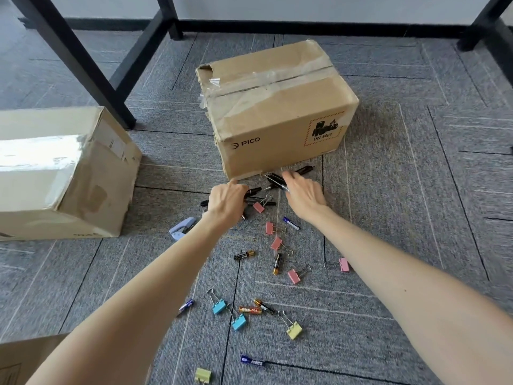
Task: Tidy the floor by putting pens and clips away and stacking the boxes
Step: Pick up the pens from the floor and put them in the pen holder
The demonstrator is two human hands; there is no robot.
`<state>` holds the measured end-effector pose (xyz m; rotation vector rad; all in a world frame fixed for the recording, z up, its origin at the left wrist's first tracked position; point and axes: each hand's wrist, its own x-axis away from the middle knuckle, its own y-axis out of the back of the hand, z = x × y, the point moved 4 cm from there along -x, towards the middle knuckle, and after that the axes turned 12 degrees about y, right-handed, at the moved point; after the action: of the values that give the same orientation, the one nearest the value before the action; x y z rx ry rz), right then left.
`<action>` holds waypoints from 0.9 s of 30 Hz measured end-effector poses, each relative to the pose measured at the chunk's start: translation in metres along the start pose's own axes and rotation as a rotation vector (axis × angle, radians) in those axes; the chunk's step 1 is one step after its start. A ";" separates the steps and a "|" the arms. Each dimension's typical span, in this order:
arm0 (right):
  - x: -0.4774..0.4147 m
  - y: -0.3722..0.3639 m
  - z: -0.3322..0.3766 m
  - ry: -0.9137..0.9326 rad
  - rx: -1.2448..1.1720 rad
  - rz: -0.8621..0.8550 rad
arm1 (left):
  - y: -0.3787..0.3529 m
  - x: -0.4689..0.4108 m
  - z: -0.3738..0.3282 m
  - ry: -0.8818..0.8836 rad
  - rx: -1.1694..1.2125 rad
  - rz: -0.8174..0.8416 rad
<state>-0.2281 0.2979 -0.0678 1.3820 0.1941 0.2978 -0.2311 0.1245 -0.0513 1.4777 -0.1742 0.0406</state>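
Several black pens [277, 179] lie on the carpet against the front of a taped cardboard box marked PICO [277, 107]. My left hand [226, 202] is curled around a few black pens. My right hand [304, 194] rests over the pens by the box, fingers spread; whether it grips one is hidden. Pink binder clips [276, 243], blue binder clips [219, 306] and yellow binder clips [294, 330] are scattered on the floor nearer me. A second cardboard box [63, 173] lies at the left.
Several batteries [249, 309] lie among the clips. A pale purple stapler [181, 229] sits under my left forearm. A corner of a third box [16, 362] shows at the bottom left. Black table legs [91, 68] stand behind, another leg [485, 23] at the far right.
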 end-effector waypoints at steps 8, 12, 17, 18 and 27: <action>-0.002 0.003 0.008 0.052 0.093 0.088 | 0.006 0.008 0.002 0.043 0.072 -0.012; 0.006 0.023 0.019 0.039 0.064 0.099 | 0.021 0.017 0.010 0.102 0.146 0.002; 0.020 0.068 0.047 -0.016 -0.099 0.110 | 0.077 0.041 0.021 0.222 0.287 0.064; 0.027 0.082 0.057 -0.022 -0.150 0.125 | 0.091 0.049 0.025 0.262 0.347 0.090; 0.079 0.264 0.142 -0.181 -0.706 0.243 | 0.265 0.133 0.061 0.463 1.016 0.385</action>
<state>-0.1339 0.2327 0.2203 0.7215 -0.2189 0.3937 -0.1407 0.0784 0.2342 2.3661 -0.0489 0.8841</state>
